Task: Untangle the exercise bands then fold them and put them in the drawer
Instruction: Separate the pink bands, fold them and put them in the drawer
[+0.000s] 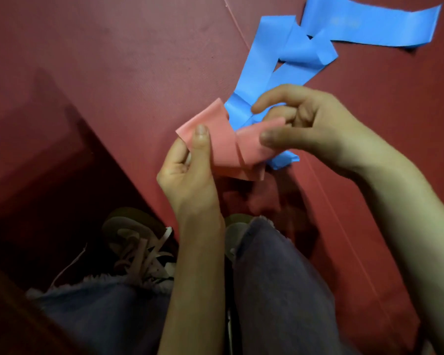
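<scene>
Head view
- Left hand (187, 172): pinches the left end of the pink band (223, 149), thumb flat on top and fingers curled beneath. This likely anchors that end while the other hand works.
- Right hand (313, 129): grips the pink band's right end between thumb and curled fingers, just where the blue band (262, 60) meets it. It looks placed to tease the two apart.
- Why held up: both hands keep the pink band lifted off the mat (113, 60), so the crossing can be turned and seen.
- Pink band: short, flat and matt, folded over itself into a loose bow-like twist, with creases at the overlap.
- Blue band: passes under and behind the pink band. A short end pokes out below-right of it, and the rest trails up and right onto the mat in wide, glossy, crossing loops.
- Step, as I judge it: untangling is under way and no folding has begun.
- Drawer: I cannot tell; a dark recess lies left of the pink band.
- Below the pink band: a shoe (136, 239) and a knee (280, 278) in jeans.
</scene>
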A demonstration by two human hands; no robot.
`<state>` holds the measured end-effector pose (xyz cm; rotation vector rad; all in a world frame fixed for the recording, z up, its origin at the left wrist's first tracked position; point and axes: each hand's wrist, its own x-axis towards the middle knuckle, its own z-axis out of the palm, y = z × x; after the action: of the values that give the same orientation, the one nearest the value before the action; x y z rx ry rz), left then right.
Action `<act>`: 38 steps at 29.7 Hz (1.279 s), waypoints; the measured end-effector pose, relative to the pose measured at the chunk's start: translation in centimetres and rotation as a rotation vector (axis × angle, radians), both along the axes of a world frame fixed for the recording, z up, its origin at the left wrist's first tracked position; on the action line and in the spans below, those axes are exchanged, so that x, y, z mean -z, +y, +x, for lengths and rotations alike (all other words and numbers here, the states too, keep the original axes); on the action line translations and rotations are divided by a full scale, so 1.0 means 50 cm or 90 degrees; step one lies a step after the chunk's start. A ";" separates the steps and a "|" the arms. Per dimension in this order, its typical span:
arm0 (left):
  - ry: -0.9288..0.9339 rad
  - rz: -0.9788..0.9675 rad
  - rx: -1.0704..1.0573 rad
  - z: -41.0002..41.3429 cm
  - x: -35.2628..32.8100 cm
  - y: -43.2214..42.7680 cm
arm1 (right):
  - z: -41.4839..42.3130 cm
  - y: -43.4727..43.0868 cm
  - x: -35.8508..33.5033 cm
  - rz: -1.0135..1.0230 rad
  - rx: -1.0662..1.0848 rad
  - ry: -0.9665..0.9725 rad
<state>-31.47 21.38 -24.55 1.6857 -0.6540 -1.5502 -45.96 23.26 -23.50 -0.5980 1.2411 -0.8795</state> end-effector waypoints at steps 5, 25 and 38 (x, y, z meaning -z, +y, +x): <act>0.001 0.002 -0.009 -0.003 0.004 0.008 | 0.020 -0.012 -0.026 -0.022 -0.066 -0.044; 0.018 0.033 -0.052 -0.002 -0.005 0.010 | 0.073 -0.009 -0.024 -0.118 0.142 0.201; 0.090 -0.059 -0.037 -0.027 -0.243 0.001 | 0.028 0.014 -0.295 -0.191 0.175 0.191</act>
<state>-32.80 21.43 -12.39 1.4983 -0.5897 -1.5585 -44.56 23.96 -8.74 -0.8340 1.4972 -1.2547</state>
